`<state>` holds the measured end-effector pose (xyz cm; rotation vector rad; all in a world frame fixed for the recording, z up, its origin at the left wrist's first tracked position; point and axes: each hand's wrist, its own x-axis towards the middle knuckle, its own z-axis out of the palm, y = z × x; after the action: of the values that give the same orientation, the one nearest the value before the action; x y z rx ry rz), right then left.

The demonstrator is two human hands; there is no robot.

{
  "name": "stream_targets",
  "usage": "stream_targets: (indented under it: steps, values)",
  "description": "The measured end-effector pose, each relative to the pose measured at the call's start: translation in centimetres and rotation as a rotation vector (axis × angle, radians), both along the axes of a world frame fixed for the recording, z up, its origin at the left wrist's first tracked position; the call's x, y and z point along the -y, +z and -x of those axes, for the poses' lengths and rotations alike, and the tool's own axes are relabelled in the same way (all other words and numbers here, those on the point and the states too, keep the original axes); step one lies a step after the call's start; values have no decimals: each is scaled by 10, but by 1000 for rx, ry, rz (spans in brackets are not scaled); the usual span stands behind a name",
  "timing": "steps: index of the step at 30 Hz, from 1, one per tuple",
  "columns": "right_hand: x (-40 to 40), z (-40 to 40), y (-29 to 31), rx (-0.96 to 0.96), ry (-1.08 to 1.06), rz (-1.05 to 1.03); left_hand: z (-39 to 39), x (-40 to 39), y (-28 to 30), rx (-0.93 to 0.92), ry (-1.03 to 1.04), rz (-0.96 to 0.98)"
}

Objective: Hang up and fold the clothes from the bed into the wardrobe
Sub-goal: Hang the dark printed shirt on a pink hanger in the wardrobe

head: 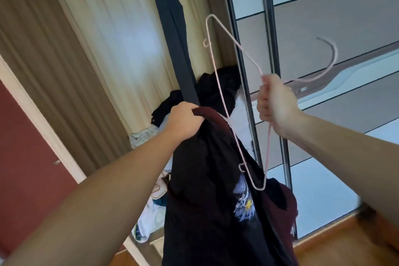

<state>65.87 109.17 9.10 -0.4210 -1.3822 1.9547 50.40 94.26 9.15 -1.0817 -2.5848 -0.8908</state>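
Observation:
My left hand (185,121) grips the dark red collar of a black T-shirt (207,211) with a white and yellow print, which hangs down in front of me. My right hand (275,101) holds a pale pink wire hanger (218,84) by its neck, with the hook pointing right. One lower corner of the hanger lies against the shirt; I cannot tell whether it is inside the neck opening. Beyond my hands, a heap of dark clothes (218,88) lies on the bed (239,114).
Sliding wardrobe doors (334,28) with grey and pale panels fill the right side. Cream and brown curtains (103,39) hang at the left. A black garment (172,28) hangs down in the middle. Light clothes (155,205) lie on the bed below my left arm. Wooden floor (336,248) shows at the lower right.

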Motion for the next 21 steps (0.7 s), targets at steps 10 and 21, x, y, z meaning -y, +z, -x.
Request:
stream_targets:
  steps: [10, 21]
  values:
    - [4, 10, -47, 96, 172, -56, 9, -1, 2, 197, 181, -234]
    - [-20, 6, -110, 335, 52, -73, 31, 32, 38, 207, 308, -473]
